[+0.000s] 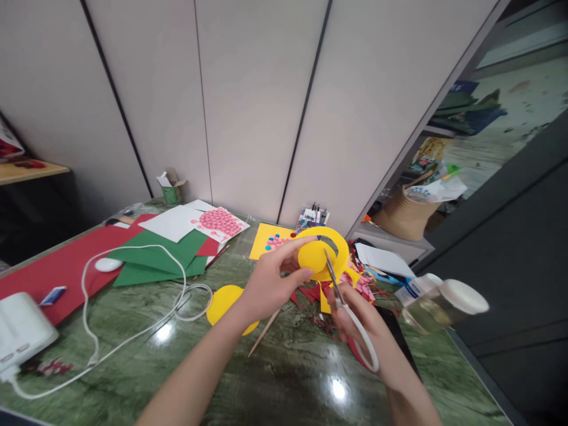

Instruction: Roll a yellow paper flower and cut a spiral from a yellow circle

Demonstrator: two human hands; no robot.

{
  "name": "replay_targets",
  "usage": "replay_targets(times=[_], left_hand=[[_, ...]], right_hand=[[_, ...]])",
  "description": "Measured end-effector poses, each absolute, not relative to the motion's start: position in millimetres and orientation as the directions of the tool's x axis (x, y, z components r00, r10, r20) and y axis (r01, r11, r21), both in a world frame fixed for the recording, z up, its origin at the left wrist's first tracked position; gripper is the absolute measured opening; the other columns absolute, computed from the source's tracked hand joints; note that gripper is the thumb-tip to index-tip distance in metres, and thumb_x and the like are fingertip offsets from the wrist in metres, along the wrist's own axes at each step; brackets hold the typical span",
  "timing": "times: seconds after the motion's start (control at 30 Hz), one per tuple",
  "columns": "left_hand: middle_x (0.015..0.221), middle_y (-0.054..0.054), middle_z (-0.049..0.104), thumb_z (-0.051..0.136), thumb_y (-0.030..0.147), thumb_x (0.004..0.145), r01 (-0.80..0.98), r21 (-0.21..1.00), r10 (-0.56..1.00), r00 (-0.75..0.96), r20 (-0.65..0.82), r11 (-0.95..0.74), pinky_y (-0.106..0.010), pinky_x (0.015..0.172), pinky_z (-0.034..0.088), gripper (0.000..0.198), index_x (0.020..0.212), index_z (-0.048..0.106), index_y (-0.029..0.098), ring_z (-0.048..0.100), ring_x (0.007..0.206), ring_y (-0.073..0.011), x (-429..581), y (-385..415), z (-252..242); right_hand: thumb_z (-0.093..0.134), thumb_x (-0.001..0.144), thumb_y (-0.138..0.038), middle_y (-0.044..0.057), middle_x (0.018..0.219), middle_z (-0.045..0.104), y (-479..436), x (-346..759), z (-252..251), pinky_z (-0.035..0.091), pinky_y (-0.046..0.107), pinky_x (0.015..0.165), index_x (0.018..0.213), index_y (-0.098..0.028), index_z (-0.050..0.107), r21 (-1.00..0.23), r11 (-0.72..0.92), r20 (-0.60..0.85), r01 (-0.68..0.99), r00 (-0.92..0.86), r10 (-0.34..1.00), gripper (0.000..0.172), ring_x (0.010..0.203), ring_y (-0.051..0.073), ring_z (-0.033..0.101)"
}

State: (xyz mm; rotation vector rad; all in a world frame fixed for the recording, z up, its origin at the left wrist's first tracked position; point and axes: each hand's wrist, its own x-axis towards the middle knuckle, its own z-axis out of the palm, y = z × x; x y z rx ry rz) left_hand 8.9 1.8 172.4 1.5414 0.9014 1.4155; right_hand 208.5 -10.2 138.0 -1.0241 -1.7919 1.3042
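Between the thumb and fingers of my left hand (275,281) is a piece of yellow paper (312,258), with a round part in the middle and a curved strip (341,245) looping around its right side. My right hand (364,316) grips white-handled scissors (362,337). Their blades point up and away, between the round part and the strip. Below my left forearm, a larger yellow paper disc (225,302) lies on the table, partly covered by the arm. A thin wooden stick (262,335) rests to its right.
White cable (133,337) loops over the green marbled table (284,378) from a white charger (24,328). Red paper (31,272) and green sheets (164,251) lie left. A pink-dotted card (220,223) sits farther back. Coloured scraps (361,283) and a lidded jar (437,307) stand right.
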Motion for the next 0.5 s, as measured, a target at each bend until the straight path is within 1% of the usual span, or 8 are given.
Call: replay_targets(times=[0.17,0.3,0.37,0.5], left_hand=[[0.078,0.000,0.057,0.056,0.016,0.077,0.102,0.905,0.904,0.165,0.395,-0.414,-0.026,0.065,0.047,0.048,0.123,0.053,0.027,0.051,0.066,-0.0111,-1.8,0.5,178.2],[0.074,0.002,0.053,0.055,0.016,0.078,0.178,0.891,0.901,0.204,0.382,-0.418,-0.025,0.067,0.046,0.048,0.124,0.052,0.027,0.048,0.065,-0.0098,-9.5,0.9,180.8],[0.076,0.001,0.054,0.055,0.017,0.078,0.198,0.889,0.901,0.234,0.365,-0.412,-0.026,0.068,0.046,0.048,0.125,0.051,0.026,0.048,0.067,-0.0109,-12.9,1.4,181.4],[0.088,-0.002,0.060,0.053,0.017,0.079,0.218,0.884,0.885,0.322,0.336,-0.415,-0.029,0.071,0.046,0.048,0.126,0.050,0.026,0.051,0.073,-0.0129,-22.3,0.9,183.6]], right_hand=[[0.048,0.088,-0.046,-0.003,0.069,0.037,-11.1,210.6,144.5,0.024,0.022,0.046,0.092,-0.021,0.048,-0.958,0.166,0.032,0.234,-0.486,0.873,0.025,0.054,0.010,0.029],[0.047,0.088,-0.046,-0.003,0.069,0.036,-11.4,211.2,149.4,0.025,0.022,0.048,0.089,-0.021,0.048,-0.944,0.195,0.033,0.265,-0.513,0.858,0.025,0.057,0.010,0.029],[0.048,0.088,-0.046,-0.003,0.069,0.036,-11.7,212.3,149.9,0.025,0.022,0.049,0.086,-0.021,0.048,-0.941,0.197,0.024,0.274,-0.528,0.849,0.026,0.057,0.010,0.029],[0.049,0.086,-0.048,-0.003,0.067,0.038,-11.9,217.3,149.2,0.026,0.022,0.048,0.085,-0.021,0.050,-0.932,0.163,-0.031,0.322,-0.523,0.852,0.027,0.056,0.010,0.030]])
